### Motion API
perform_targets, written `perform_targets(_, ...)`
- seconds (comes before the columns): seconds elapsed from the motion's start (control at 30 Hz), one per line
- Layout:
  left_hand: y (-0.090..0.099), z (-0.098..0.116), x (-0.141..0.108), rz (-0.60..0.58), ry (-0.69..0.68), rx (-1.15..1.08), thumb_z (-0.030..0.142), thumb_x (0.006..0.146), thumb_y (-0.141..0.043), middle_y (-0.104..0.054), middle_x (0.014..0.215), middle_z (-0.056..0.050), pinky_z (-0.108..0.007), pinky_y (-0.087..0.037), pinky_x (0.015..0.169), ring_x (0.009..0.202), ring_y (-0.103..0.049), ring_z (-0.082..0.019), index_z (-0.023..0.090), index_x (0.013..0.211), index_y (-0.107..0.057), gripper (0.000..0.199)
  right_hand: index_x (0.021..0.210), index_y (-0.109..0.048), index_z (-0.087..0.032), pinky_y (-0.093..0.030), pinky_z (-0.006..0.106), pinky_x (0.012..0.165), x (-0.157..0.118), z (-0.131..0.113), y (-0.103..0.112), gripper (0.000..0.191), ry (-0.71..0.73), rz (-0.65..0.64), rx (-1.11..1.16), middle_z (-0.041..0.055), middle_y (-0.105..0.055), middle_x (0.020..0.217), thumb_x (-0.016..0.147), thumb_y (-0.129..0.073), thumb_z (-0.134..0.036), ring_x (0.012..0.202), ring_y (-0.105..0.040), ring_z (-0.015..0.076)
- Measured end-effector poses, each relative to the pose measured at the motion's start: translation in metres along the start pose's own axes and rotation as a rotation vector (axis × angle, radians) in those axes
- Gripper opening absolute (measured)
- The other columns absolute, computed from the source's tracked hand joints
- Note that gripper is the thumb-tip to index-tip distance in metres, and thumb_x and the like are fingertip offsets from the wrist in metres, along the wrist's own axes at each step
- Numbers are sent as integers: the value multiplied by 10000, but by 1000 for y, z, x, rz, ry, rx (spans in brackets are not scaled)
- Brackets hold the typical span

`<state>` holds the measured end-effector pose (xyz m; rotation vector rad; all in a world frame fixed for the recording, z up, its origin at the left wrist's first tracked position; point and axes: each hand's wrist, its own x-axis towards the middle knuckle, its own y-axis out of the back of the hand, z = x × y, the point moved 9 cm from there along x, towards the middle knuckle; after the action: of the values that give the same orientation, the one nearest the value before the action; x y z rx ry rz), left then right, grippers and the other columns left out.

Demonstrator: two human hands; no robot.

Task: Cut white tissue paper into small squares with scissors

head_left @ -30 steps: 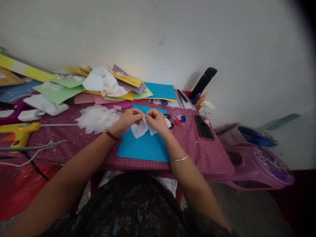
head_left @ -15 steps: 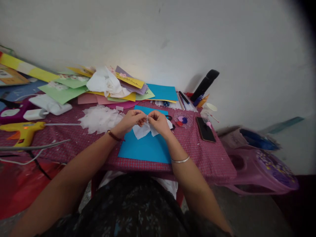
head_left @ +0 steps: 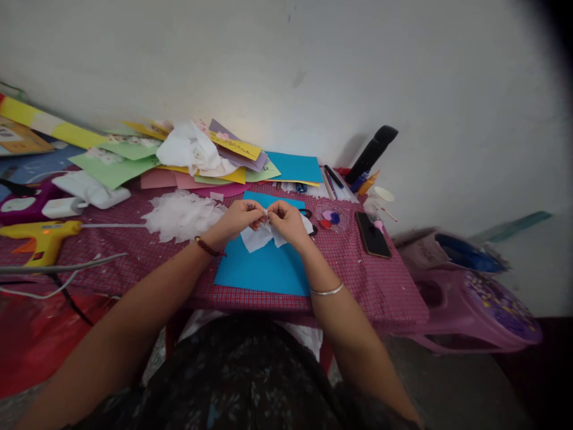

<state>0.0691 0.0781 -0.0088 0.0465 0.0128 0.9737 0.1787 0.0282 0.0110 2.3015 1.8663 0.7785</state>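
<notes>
My left hand (head_left: pixel 244 217) and my right hand (head_left: pixel 287 221) meet fingertip to fingertip over a blue sheet of paper (head_left: pixel 264 272). Both are closed, pinching a small piece of white tissue paper between them; its exact shape is hidden by the fingers. Below them, more white tissue paper (head_left: pixel 257 237) lies on the blue sheet, partly covered by the hands. Scissors with black handles (head_left: pixel 313 229) stick out just right of my right hand. To the left of my left hand sits a heap of white tissue pieces (head_left: pixel 181 216).
A yellow glue gun (head_left: pixel 45 236) with cables lies at the left, near a white adapter (head_left: pixel 92 188). Coloured cards (head_left: pixel 120 164) pile up along the wall. A phone (head_left: pixel 373 234) and a clear dish of coloured pieces (head_left: pixel 331 218) are on the right. A pink stool (head_left: pixel 470 310) stands beside the table.
Almost nothing differs. The fingertips have shifted very slightly around the pinched tissue, and both hands stay in the same place.
</notes>
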Motion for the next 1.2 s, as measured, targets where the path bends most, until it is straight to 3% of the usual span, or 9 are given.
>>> perform_targets(0.17,-2,3,-2,-18,8,6,201,739,-631,-612,550,-12,-192,-454,454,462,-540,-82,130,624,-640,136,746,-554,-222,-425,280,618,-1,-2,0,33,7,-7,22,-24,-584,684,773,-539,-232,643,-541,152)
perform_targets(0.53,-1,1,-3,-1,36,-8,113,693,-592,-628,569,-5,-198,-474,469,479,-552,-89,136,632,-639,80,771,-577,-217,-428,286,623,-1,-2,-1,67,34,-6,64,-16,-593,697,773,-553,-279,650,-555,158)
perform_targets(0.77,-2,3,-2,-34,-10,4,192,734,-633,-607,543,-9,-209,-464,459,459,-539,-91,131,641,-641,111,766,-578,-223,-429,284,624,-1,-2,0,40,32,-6,49,-20,-601,697,776,-557,-256,654,-560,157)
perform_targets(0.97,1,3,-2,10,-40,37,131,697,-604,-544,475,21,-188,-435,462,453,-513,-80,144,596,-611,102,766,-586,-225,-416,279,605,-3,-3,-4,34,22,-28,43,-17,-614,701,768,-567,-253,645,-556,156)
perform_targets(1.2,5,2,0,27,-53,18,161,669,-604,-586,528,14,-189,-441,464,468,-517,-81,144,607,-626,68,767,-556,-224,-431,279,618,-1,-1,-2,62,-2,-20,75,-26,-572,686,767,-535,-282,644,-545,151)
